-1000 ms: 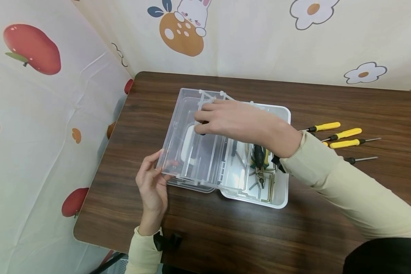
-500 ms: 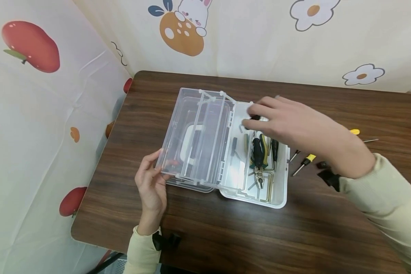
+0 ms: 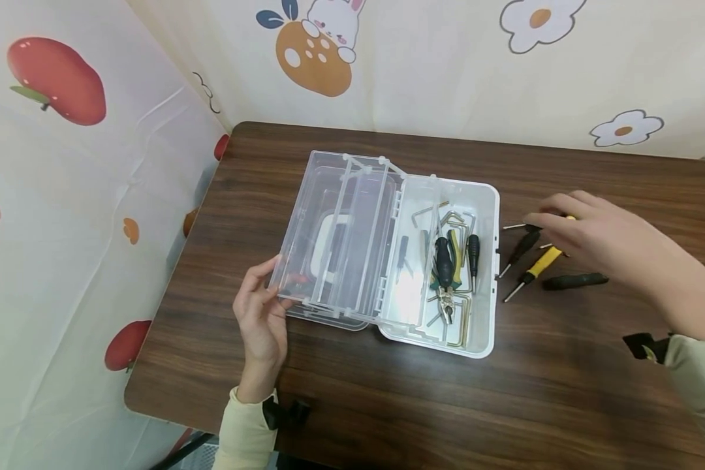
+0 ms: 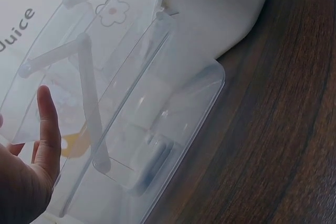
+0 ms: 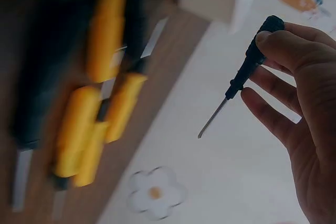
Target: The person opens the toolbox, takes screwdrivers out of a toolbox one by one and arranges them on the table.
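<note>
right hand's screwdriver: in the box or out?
Out. The right wrist view shows the dark screwdriver gripped by the right hand; the head view puts both right of the white box.

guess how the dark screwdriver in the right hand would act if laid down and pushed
The dark screwdriver is probably stiff, given its straight metal shaft. It is likely handle-heavy, as the handle is much thicker. Pushed, it may pivot or roll, being long and narrow.

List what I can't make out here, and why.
Right wrist view: loose screwdrivers, blurred; held screwdriver, tip shape too small to tell.
Head view: far yellow handle, mostly hidden by the right hand.
Left wrist view: left hand, cut off by the left edge; white box, by the top edge.
</note>
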Demonstrator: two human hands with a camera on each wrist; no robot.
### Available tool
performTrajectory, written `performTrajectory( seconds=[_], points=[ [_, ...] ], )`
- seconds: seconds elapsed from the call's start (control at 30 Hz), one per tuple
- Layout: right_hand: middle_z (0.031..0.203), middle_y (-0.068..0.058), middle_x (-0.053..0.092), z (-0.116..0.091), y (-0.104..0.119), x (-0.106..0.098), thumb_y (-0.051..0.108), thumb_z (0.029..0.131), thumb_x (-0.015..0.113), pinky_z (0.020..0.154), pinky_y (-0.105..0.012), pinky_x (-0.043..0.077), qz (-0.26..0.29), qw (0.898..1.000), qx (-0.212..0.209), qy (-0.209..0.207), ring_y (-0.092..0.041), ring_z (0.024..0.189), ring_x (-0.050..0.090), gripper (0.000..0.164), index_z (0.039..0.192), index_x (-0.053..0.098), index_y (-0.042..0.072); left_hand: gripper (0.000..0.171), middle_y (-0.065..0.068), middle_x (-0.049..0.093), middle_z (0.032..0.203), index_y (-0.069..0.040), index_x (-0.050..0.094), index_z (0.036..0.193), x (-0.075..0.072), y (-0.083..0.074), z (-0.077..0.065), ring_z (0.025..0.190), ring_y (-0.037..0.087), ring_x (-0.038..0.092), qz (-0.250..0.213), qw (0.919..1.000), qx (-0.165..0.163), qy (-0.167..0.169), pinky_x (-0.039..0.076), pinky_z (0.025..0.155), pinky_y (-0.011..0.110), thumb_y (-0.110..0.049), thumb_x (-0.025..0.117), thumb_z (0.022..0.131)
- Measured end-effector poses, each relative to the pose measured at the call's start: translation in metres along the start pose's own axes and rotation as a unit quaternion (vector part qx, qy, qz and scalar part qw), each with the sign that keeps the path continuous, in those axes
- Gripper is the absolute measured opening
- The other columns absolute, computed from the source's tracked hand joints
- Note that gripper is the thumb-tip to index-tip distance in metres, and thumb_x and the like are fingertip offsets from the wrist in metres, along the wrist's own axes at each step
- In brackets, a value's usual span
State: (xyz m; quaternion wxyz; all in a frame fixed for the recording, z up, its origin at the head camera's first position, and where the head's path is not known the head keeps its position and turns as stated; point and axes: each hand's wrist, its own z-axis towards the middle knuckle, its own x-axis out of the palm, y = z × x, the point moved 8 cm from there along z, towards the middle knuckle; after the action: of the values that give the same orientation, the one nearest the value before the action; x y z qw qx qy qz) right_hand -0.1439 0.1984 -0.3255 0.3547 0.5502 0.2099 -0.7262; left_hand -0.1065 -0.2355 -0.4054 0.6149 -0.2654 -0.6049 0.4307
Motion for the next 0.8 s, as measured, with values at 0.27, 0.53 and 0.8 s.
performTrajectory(
  seconds=[0.27,0.53,0.8],
  points=[
    [0.121,-0.006,0.067,-0.062,-0.023,0.025,0.014,0.106,0.057,0.084,-0.036,0.043,0.015,0.994,0.102,0.038,-0.026,0.104,0.060,0.023,0.125,0.072,0.012,0.043,0.013,0.066,0.121,0.005,0.069,0.122,-0.002,0.001,0.000,0.085,0.022,0.077,0.008,1.0000,0.002,0.005,0.065,0.065,0.029,0.006,0.035,0.096],
    [0.116,-0.009,0.068,-0.094,-0.038,0.041,-0.013,0.082,0.077,0.091,-0.026,0.040,0.017,0.988,0.147,0.047,-0.029,0.103,0.060,0.044,0.120,0.073,0.008,0.044,0.012,0.066,0.120,0.003,0.070,0.121,0.000,0.000,0.001,0.084,0.021,0.077,0.013,0.9999,0.007,0.008,0.065,0.065,0.029,0.006,0.034,0.096],
    [0.113,-0.012,0.071,-0.100,-0.047,0.053,-0.018,0.068,0.083,0.087,-0.049,0.048,0.021,0.983,0.169,0.073,-0.036,0.108,0.064,0.053,0.112,0.073,0.008,0.041,0.012,0.067,0.119,0.005,0.069,0.121,0.000,0.000,0.000,0.084,0.022,0.077,0.008,0.9999,0.005,0.004,0.065,0.065,0.029,0.006,0.036,0.096]
  ],
)
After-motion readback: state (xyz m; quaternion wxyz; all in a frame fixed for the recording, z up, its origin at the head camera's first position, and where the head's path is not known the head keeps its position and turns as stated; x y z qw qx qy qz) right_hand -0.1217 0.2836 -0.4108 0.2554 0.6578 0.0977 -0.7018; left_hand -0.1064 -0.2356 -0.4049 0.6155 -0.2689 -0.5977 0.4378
